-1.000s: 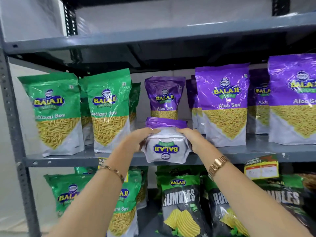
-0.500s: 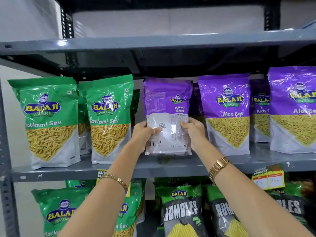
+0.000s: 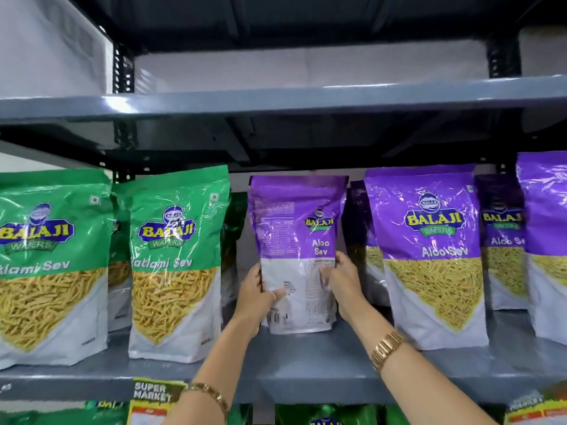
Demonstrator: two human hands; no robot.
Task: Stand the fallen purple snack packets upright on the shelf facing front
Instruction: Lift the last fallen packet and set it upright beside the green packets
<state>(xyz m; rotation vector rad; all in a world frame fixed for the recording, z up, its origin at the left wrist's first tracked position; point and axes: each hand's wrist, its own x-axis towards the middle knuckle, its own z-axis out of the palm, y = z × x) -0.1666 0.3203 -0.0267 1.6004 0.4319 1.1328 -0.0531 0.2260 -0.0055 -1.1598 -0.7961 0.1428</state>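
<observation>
Packet: glossy purple-and-white plastic Aloo Sev pouch (image 3: 296, 256), upright on the grey metal shelf (image 3: 306, 363), printed back toward me.
Grip: my left hand (image 3: 256, 297) and right hand (image 3: 345, 286) clasp its two sides.
Done: it stands.
Left: I judge it needs turning front-out, like the purple pouch (image 3: 429, 256) just right of it.

Both forearms enter from 6 o'clock, angled up and inward toward centre frame. Left hand (image 3: 254, 297) clamps the left edge of the purple packet (image 3: 296, 256), thumb across its face, fingers behind. Right hand (image 3: 343, 286) grips the right edge, thumb on the face pointing to 9 o'clock. Thin gold bracelet (image 3: 211, 394) on left wrist, gold link watch (image 3: 387, 348) on right.
</observation>
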